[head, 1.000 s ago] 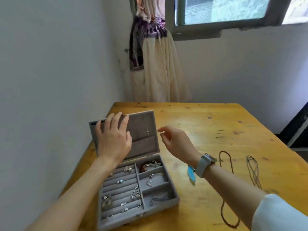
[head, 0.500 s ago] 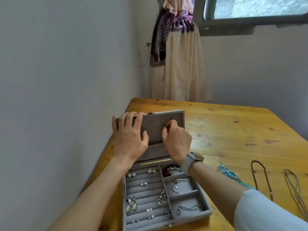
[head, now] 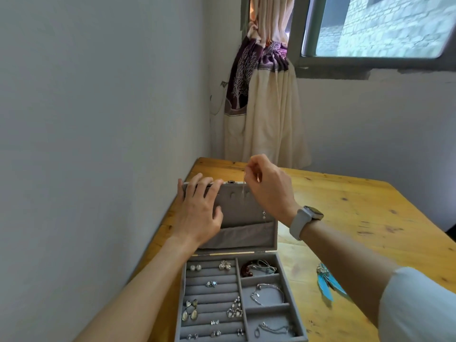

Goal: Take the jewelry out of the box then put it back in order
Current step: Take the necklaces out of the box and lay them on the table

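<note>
An open grey velvet jewelry box (head: 298, 324) sits at the table's left edge, its lid (head: 246, 218) standing upright. My left hand (head: 199, 211) rests flat against the lid's inner face, fingers over its top edge. Above the lid, my right hand (head: 266, 186) pinches a thin silver necklace chain (head: 243, 191) that hangs down in front of the lid; its small pendant (head: 264, 214) dangles lower. Earrings and rings (head: 212, 283) fill the left rows of the tray. Bracelets (head: 267, 291) lie in the right compartments.
The box sits on a wooden table (head: 357, 218) against a white wall on the left. A turquoise feather earring (head: 327, 282) lies on the table right of the box. A tied curtain (head: 266, 107) hangs below a window behind the table.
My right hand has risen from the lid's hooks to above its top edge, drawing the thin chain up with it. The left hand stays on the lid. The camera has moved closer.
</note>
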